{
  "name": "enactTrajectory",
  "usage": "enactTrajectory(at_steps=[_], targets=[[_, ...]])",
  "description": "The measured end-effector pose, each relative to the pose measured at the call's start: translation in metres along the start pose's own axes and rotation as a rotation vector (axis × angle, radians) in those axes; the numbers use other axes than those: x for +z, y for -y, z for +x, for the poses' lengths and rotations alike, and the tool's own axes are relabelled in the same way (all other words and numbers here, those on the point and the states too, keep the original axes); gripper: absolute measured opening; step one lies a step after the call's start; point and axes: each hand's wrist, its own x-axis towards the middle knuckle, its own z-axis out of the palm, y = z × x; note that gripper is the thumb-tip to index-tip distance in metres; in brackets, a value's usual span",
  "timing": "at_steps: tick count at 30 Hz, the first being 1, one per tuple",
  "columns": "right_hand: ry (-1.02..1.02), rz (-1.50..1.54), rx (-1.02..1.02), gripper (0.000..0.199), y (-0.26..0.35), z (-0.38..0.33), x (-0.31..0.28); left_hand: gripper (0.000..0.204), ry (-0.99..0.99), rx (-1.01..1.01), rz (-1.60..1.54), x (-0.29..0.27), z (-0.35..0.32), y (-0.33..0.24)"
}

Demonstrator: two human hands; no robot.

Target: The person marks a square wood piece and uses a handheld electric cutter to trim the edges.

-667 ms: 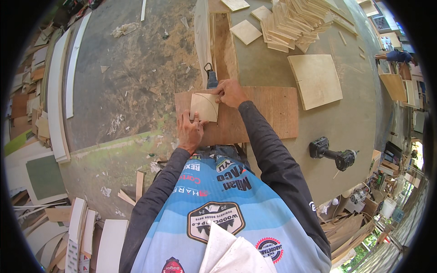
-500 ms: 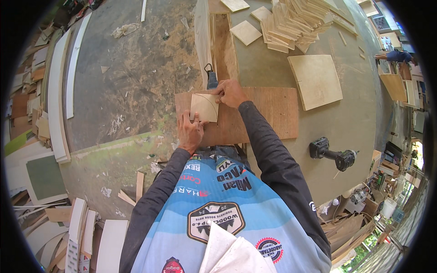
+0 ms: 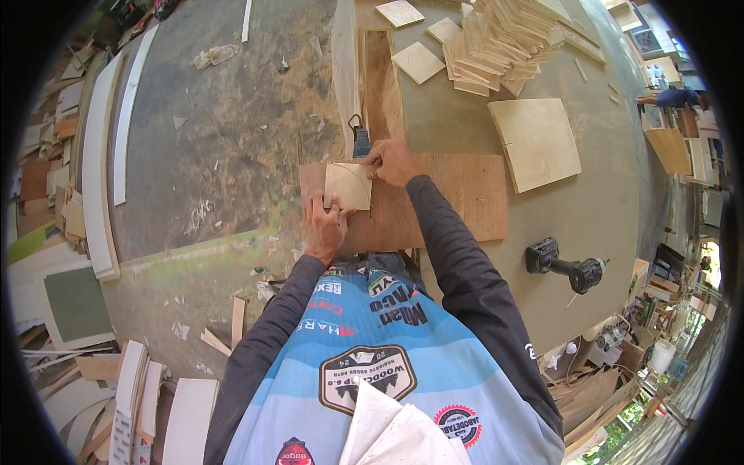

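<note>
A small pale plywood square (image 3: 346,186) with a curved line across it lies on a reddish-brown board (image 3: 457,194). My left hand (image 3: 325,227) grips the square at its near left corner, fingertips on the top face and the thumb along the near edge. At the far right corner, my right hand (image 3: 394,163) is closed with thumb and fingers pinched on the square. The palm hides just what its fingertips touch. A blue-grey tool body (image 3: 361,142) with a dark hook or loop sticks out just beyond the board's far edge.
A larger plywood panel (image 3: 535,145) and a cordless drill (image 3: 566,265) lie to the right. Fanned plywood pieces (image 3: 496,46) are heaped at the far right. A narrow wooden trough (image 3: 380,85) runs away beyond the board. Long white strips (image 3: 101,163) and offcuts line the left side.
The whole view has shifted very slightly. Both hands keep nearly the same hold on the plywood square, which stays in place on the board.
</note>
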Motion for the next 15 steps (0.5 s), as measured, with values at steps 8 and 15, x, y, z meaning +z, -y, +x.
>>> enactTrajectory(at_steps=[8, 15], targets=[[-0.074, 0.072, 0.041, 0.031, -0.014, 0.0, -0.003, 0.039, -0.075, 0.0, -0.053, -0.003, 0.014, -0.002], [-0.261, 0.173, 0.156, 0.025, -0.044, -0.018, -0.027, 0.037, -0.164, 0.134, -0.189, -0.005, 0.017, 0.018]])
